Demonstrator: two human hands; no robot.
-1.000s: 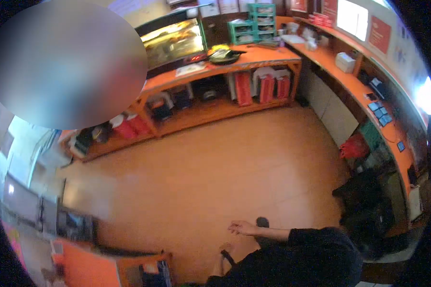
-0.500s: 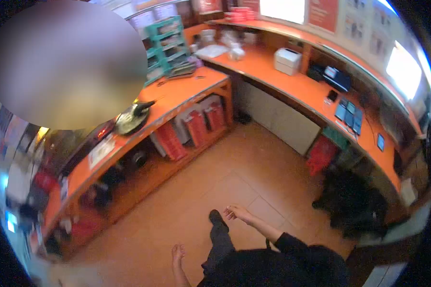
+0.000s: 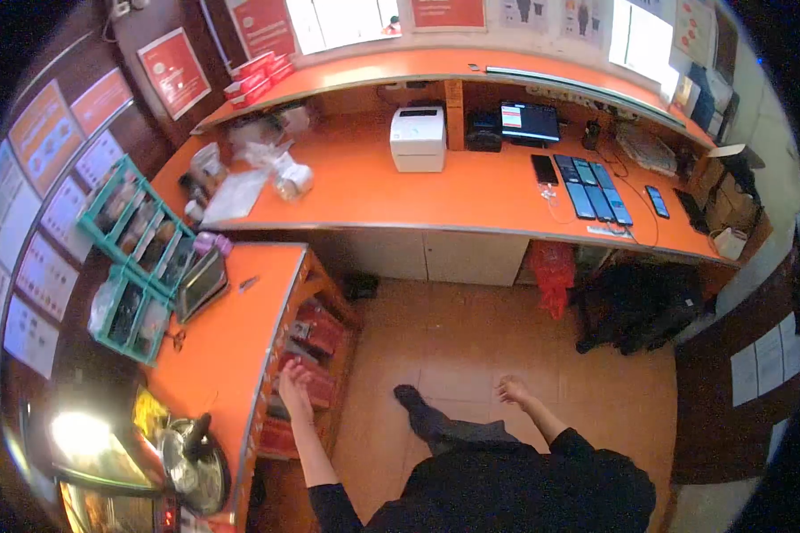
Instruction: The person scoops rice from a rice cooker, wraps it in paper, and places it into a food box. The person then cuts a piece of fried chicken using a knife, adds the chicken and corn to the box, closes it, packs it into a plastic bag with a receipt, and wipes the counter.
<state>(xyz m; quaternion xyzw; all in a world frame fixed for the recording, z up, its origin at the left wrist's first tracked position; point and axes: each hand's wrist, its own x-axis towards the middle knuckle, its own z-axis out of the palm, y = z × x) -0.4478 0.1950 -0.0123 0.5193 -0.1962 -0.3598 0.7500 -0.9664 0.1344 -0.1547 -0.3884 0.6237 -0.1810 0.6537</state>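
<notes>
My left hand (image 3: 295, 387) hangs in the air beside the near orange counter (image 3: 231, 306), close to its shelf edge. It holds nothing and its fingers are loosely apart. Over the tiled floor, my right hand (image 3: 512, 390) is also bare, with fingers slightly bent and apart. Red packs (image 3: 316, 329) stand on the shelf below the counter edge by my left hand. On that counter are a pot with a glass lid (image 3: 196, 471), scissors (image 3: 177, 340) and a teal rack of compartments (image 3: 138, 213).
Along the back counter (image 3: 347, 191) stand a white label printer (image 3: 418, 139), a small screen (image 3: 531, 122), several phones (image 3: 593, 189) and plastic bags (image 3: 289, 175). A red bag (image 3: 553, 275) hangs underneath. A dark heap (image 3: 640, 306) sits on the floor at the right.
My view has swung right toward the back counter, and my body has moved closer to it. My left hand has risen beside the near counter. Both hands stay without anything in them.
</notes>
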